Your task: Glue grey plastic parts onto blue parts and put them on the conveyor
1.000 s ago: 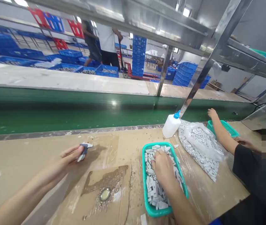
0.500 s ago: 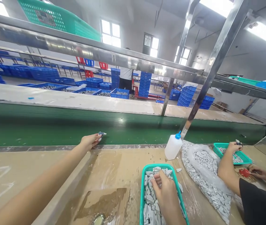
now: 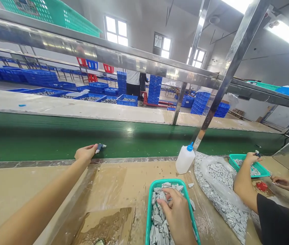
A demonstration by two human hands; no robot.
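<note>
At a tan desk (image 3: pixel 19 200) beside a green conveyor belt (image 3: pixel 45 143), the left hand (image 3: pixel 85 153) stretches out, fingers (image 3: pixel 91 147) pinching a small grey-blue piece (image 3: pixel 100 147) above the belt. The right hand (image 3: pixel 175 209) sits in a teal plastic basket (image 3: pixel 168 181) of grey blocks (image 3: pixel 156 217), curled closed on them. A white squeeze bottle (image 3: pixel 184 160) and a plastic bag (image 3: pixel 219 194) lie nearby; a co-worker's hand (image 3: pixel 252 158) works over a second basket (image 3: pixel 258 166).
</note>
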